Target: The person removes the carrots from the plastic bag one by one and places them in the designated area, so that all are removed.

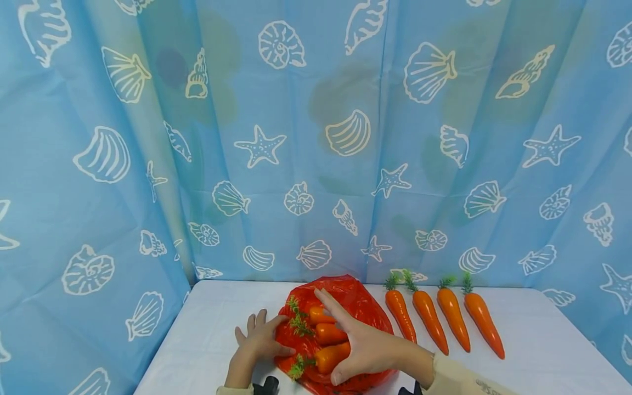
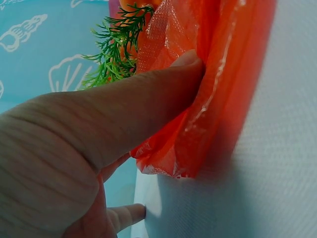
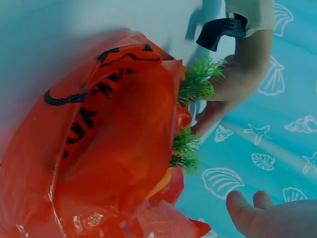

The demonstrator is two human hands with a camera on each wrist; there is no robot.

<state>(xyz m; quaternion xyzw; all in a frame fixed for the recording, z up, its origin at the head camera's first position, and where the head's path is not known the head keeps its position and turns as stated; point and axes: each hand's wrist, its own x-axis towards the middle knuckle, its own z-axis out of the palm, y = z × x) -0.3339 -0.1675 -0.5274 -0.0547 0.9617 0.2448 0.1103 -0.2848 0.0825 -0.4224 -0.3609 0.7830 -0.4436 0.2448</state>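
A red plastic bag [image 1: 367, 307] lies on the white table, its mouth toward the left. Inside it lie three toy carrots, among them the front carrot [image 1: 332, 357], with green leafy tops [image 1: 298, 323] poking out at the mouth. My left hand [image 1: 261, 341] is at the bag's left edge with fingers spread. In the left wrist view its straight thumb [image 2: 163, 84] touches the red film. Over the bag and carrots hovers my right hand [image 1: 367, 346], thumb and fingers spread wide, holding nothing. Dark print [image 3: 81, 124] shows on the bag in the right wrist view.
Several more toy carrots [image 1: 454, 318] lie in a slanted row right of the bag, leaves toward the back. A blue curtain [image 1: 306, 164] with white seashells hangs behind the white table [image 1: 227, 299] and along its sides.
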